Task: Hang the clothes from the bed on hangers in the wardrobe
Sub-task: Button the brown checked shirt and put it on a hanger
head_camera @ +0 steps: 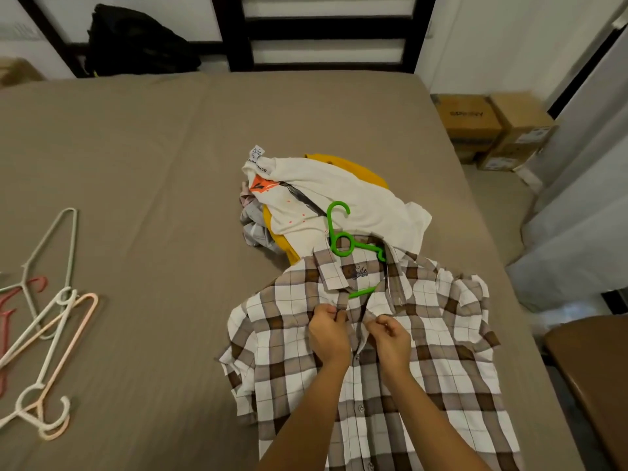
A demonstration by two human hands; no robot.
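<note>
I am on the step of fastening the plaid shirt (424, 368) onto its hanger. The shirt lies flat on the bed (153, 164) under both my hands, collar away from me. The green hanger (339, 239) sits inside the collar just beyond my fingertips, its hook poking out past the neck.

My left hand (328, 329) pinches the left edge of the front opening between thumb and curled fingers. My right hand (390, 338) pinches the opposite edge, close beside the left. The two hands are nearly touching at the top of the opening, just below the collar. I cannot tell whether the button is through its hole.

Beyond the hanger's hook, farther from my hands, waits the pile of clothes. A white T-shirt (339, 195) lies on top of a yellow garment (360, 171). The spare hangers (51, 334) lie well off to the left of my left hand.

Next, I judge, the button must be pushed through so the shirt will not slip off. Then I need to let go of the cloth, reach forward to the hook and lift the shirt clear of the pile. The wardrobe is not in view, so I must turn to find it.
</note>
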